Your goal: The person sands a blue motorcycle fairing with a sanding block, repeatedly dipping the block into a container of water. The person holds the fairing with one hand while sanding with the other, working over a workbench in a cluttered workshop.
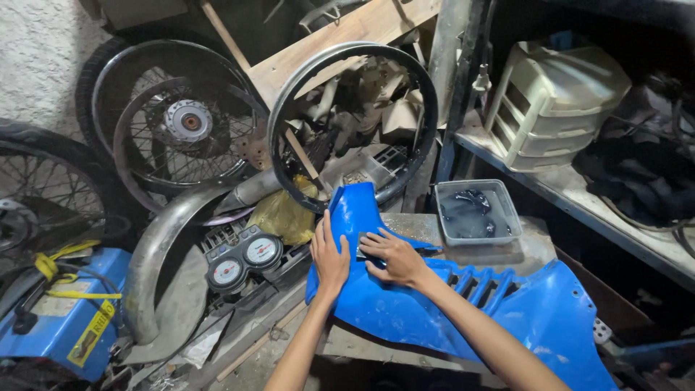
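A large blue plastic motorcycle fairing panel (434, 308) lies across a worn wooden bench. My left hand (329, 255) rests flat on the panel's upright left part, fingers together and pointing up. My right hand (391, 255) presses a small dark grey sheet (362, 246), seemingly sandpaper, against the blue surface just right of my left hand. The sheet is mostly hidden under my fingers.
A clear plastic tub of murky water (476, 212) stands just behind the panel. A bare black wheel rim (347, 123), spoked wheels (181, 123), a twin-dial gauge cluster (242, 262), a metal mudguard (156, 253) and a yellow bag (286, 213) crowd the left. A shelf with a drawer unit (554, 105) is at right.
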